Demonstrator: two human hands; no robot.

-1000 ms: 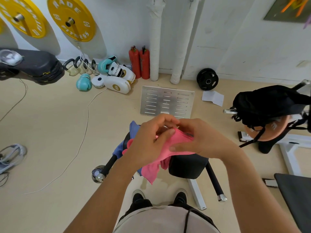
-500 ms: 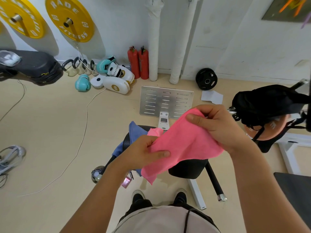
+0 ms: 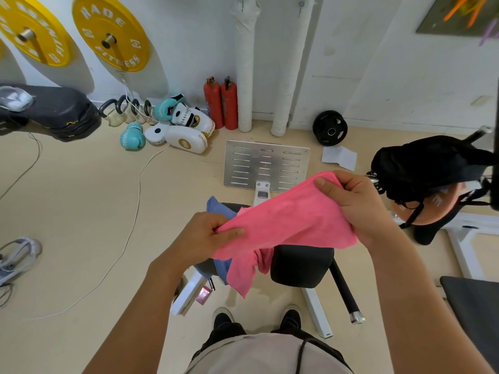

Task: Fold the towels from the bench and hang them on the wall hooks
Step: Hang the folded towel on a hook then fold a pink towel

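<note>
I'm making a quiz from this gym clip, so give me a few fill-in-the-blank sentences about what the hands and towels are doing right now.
1. Both hands hold a towel whose colour is ____.
2. The right hand grips the towel's far end, and the near end is pinched by the ____ hand.
3. A second towel, coloured ____, lies on the black bench.
4. Against the wall stand two red ____.

Missing words: pink; left; blue; fire extinguishers
</note>
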